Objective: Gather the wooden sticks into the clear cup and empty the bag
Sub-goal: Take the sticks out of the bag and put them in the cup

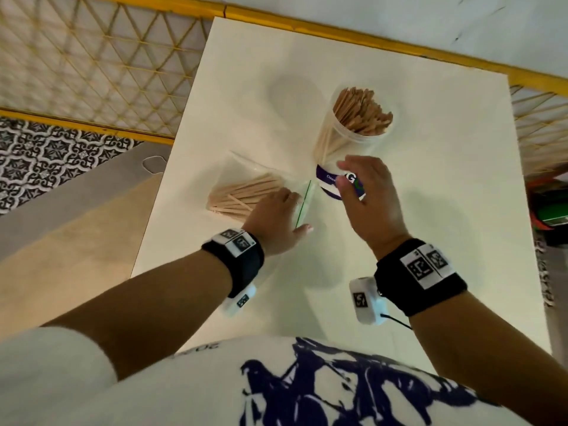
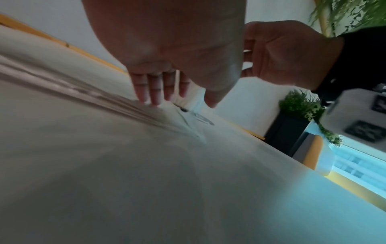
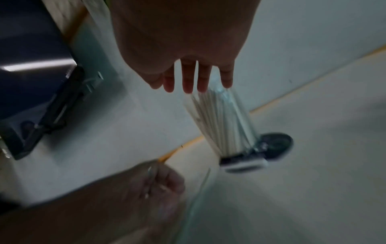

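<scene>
I'm wearing black wristbands (image 1: 421, 276) carrying white coded tags, white wrist cameras (image 1: 365, 301), and a white blue-printed shirt (image 1: 307, 385).

I see bare tabletop (image 1: 430, 210) right of the clear cup (image 1: 353, 142) and along the near edge; a hand passes freely there. The cup stands upright, packed with wooden sticks (image 1: 362, 112), blocking the middle. My right hand (image 1: 365, 198) hovers just before it, fingers (image 3: 188, 79) spread. The bag (image 1: 246, 192) lies flat at left under my left hand (image 1: 276, 216); only a narrow gap separates bag and cup.
</scene>
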Demonstrator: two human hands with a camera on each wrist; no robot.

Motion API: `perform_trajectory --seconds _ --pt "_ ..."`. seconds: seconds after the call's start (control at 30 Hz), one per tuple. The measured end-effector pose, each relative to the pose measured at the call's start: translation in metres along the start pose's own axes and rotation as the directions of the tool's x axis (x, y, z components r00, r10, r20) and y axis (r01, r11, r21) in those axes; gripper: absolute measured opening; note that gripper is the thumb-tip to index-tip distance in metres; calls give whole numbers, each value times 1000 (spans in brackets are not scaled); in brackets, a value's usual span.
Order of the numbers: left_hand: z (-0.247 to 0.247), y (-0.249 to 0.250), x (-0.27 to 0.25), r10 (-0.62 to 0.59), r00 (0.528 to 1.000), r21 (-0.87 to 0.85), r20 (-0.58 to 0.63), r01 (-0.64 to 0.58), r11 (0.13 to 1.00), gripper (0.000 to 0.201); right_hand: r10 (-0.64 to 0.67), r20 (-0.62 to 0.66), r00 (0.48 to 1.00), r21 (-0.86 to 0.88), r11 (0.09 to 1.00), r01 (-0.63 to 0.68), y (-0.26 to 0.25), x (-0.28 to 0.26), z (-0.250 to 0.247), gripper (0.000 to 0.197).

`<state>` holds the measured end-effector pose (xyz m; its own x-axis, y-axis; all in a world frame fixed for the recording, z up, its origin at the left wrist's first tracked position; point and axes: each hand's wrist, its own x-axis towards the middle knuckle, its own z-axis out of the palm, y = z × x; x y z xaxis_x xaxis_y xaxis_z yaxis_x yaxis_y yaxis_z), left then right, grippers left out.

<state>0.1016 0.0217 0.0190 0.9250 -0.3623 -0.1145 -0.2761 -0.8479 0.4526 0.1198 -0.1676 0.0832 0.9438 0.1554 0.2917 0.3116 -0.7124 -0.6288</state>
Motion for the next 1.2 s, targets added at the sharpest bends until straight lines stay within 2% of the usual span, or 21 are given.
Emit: perform_trajectory --seconds 0.03,0.1,0.17,0.23,0.3,0.37,0.53,0.7,0.77,0.83,0.9,0.93,1.0,1.07,1.2 --pt "5 10 4 -51 998 73 37 49 996 62 54 63 997 14 998 -55 4 -13 5 28" --pt "13 21 8 -112 992 171 56 101 980 56 199 188 962 30 978 -208 9 -30 13 26" --pt "18 22 8 -132 990 187 49 121 975 43 351 317 881 49 922 -385 12 -41 16 23" --pt "20 18 5 -141 989 112 54 134 985 32 431 386 816 10 882 -471 16 -49 18 22" --pt "19 12 1 -170 982 -50 87 175 983 25 493 431 755 -19 842 -539 16 -53 20 22" --pt "18 10 -5 -189 973 -136 130 206 969 35 520 468 714 -15 813 -583 15 -56 21 21" --pt "22 7 -19 -156 975 -98 159 173 980 32 506 515 692 -30 817 -575 6 -59 20 21" --pt "27 2 -33 -132 990 -210 59 141 967 18 506 555 660 -25 804 -595 4 -71 21 22" --pt "26 0 -37 -69 996 -161 60 78 984 11 512 558 654 -17 795 -607 5 -76 22 22" --pt "26 1 -44 2 994 -44 110 2 999 8 520 553 651 -17 788 -615 4 -80 23 21" --pt "26 8 -51 22 988 53 151 -30 998 6 530 561 635 -4 769 -639 2 -83 24 22" --pt "24 14 -54 7 991 41 137 -13 999 7 539 581 610 12 744 -668 -1 -84 24 25" --pt "13 31 -55 -85 995 -109 60 92 990 7 537 647 541 39 685 -727 -9 -83 21 38" --pt "-2 51 -52 -173 985 -351 18 168 921 4 487 706 514 78 667 -741 -21 -80 14 44" --pt "-35 79 -48 -265 957 -693 114 268 669 17 378 693 614 231 690 -686 -40 -69 -9 38"
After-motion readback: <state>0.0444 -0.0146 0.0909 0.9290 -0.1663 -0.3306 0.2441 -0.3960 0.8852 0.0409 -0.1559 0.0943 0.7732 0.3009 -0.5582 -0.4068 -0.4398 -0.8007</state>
